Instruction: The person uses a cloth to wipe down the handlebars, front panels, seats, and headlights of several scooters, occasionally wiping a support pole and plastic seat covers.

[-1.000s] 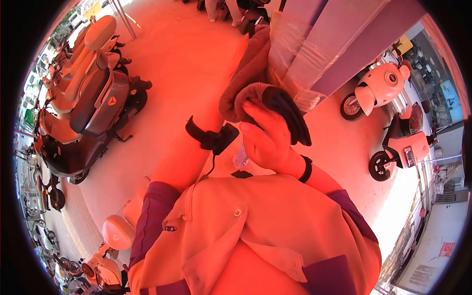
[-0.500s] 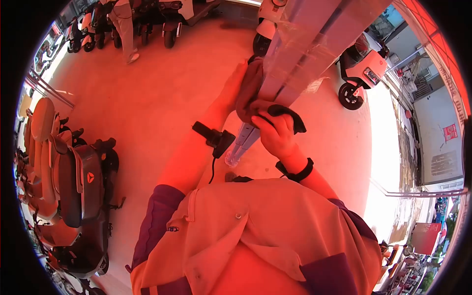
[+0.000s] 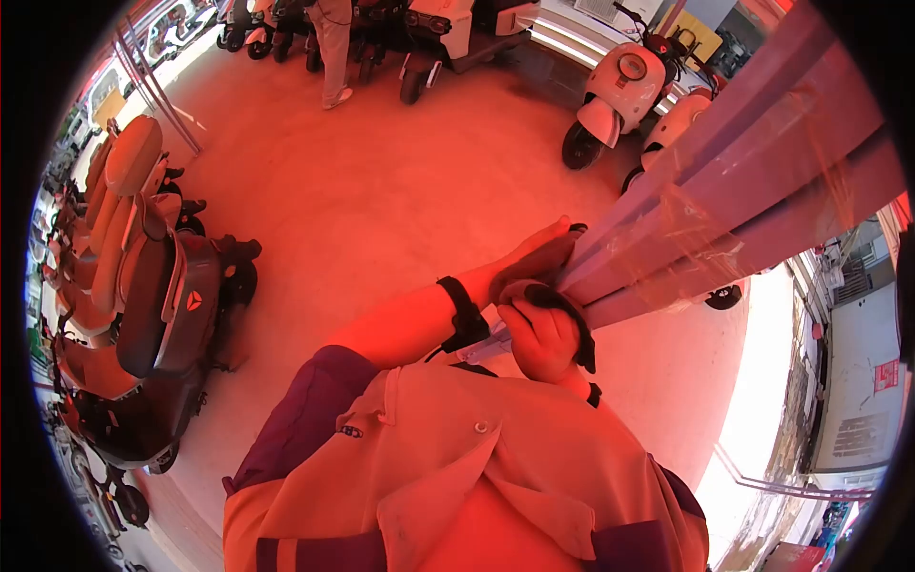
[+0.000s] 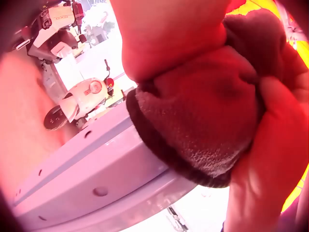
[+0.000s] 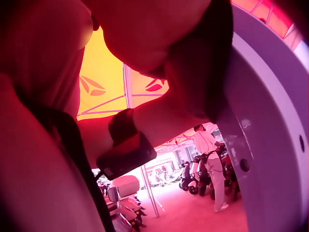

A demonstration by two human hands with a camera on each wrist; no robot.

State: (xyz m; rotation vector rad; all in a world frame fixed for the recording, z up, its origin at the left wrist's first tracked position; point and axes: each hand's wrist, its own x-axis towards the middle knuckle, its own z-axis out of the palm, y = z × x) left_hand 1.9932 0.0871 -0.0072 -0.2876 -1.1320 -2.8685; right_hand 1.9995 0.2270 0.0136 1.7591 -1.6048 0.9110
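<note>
A fuzzy brownish cloth (image 3: 532,271) with a dark edge lies against a bundle of lilac-grey posts (image 3: 658,224) that slants up to the right in the head view. My left hand (image 3: 545,242) holds the cloth at the far side, its fingers partly hidden. At the near side my right hand (image 3: 543,345) grips the cloth by its dark edge, with curled fingers. In the left wrist view the bunched cloth (image 4: 203,113) overlaps the posts (image 4: 87,179), which have round holes. The right wrist view has the cloth in deep shadow, close beside the post (image 5: 263,116).
Clear tape (image 3: 701,234) wraps the posts. Parked scooters stand on the left, including a dark one (image 3: 195,305), and a pale one (image 3: 624,91) at the back. A person (image 5: 212,164) stands beyond, near more scooters. The floor (image 3: 381,200) looks red under a canopy.
My head view has shifted. The posts now slant further right, and both hands with the cloth appear lower and further right. The cloth, hanging loosely bunched earlier, is now against the posts.
</note>
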